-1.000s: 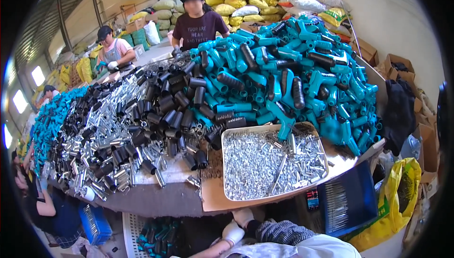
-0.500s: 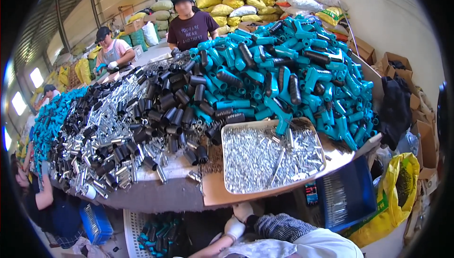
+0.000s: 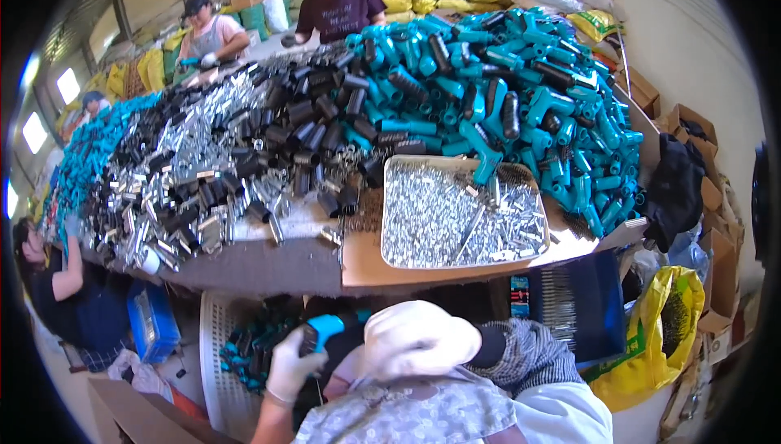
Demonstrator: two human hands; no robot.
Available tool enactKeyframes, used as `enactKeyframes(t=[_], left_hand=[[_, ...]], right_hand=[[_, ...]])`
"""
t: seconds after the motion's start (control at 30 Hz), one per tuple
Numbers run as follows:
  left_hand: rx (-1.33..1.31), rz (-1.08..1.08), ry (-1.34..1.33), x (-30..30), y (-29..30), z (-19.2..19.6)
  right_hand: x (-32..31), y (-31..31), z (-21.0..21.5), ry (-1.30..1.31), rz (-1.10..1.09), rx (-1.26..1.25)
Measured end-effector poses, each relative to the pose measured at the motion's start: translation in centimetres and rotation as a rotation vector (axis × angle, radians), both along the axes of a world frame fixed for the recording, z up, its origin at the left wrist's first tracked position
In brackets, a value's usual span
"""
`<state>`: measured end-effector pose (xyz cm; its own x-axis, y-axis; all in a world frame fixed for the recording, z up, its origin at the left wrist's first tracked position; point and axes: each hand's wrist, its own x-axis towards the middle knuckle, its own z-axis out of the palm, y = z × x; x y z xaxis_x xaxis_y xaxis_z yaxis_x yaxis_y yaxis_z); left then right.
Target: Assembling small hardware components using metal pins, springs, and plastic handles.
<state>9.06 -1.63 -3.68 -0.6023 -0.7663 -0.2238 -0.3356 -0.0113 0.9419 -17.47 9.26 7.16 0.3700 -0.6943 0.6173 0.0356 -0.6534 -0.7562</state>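
My left hand (image 3: 289,369), in a white glove, is closed round a teal and black plastic tool housing (image 3: 324,328) below the table's front edge. My right hand (image 3: 419,336), also gloved in white, is raised in front of my chest to the right of it. Its fingers are smeared, so what it holds, if anything, does not show. Under my left hand stands a white perforated crate (image 3: 213,354) with several teal and black housings (image 3: 244,354) in it. On the table, a shallow tray (image 3: 389,261) holds many small silver metal pins (image 3: 431,216).
A large heap of teal housings (image 3: 447,86) covers the table's right side, beside black sleeves (image 3: 301,110) and silver metal parts (image 3: 179,192). A blue bin (image 3: 598,306) and a yellow sack (image 3: 651,363) stand at the lower right. Co-workers (image 3: 338,8) are around the table.
My hands have come apart; the left is now on the left with a teal housing, the right is raised nearer. The view has tilted down, so the table sits higher.
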Motion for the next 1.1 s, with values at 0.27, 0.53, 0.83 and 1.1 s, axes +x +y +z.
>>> enactKeyframes(t=[0.27, 0.53, 0.83, 1.1], left_hand=[[-0.083, 0.401, 0.080, 6.6, -0.7, 6.1], [-0.301, 0.508, -0.134, 12.1, -2.4, 2.0], [-0.486, 0.392, -0.255, 13.4, -8.9, -9.5], [-0.504, 0.313, -0.535, 13.5, -14.6, -11.5]], right_hand=[[6.8, -2.3, 6.2, -0.531, 0.929, -0.175], [9.7, -4.1, 5.2, -0.658, 1.105, -0.166], [9.9, -5.0, 4.0, -0.624, 1.111, -0.079], [10.1, -6.1, 3.8, -0.659, 1.036, -0.001]])
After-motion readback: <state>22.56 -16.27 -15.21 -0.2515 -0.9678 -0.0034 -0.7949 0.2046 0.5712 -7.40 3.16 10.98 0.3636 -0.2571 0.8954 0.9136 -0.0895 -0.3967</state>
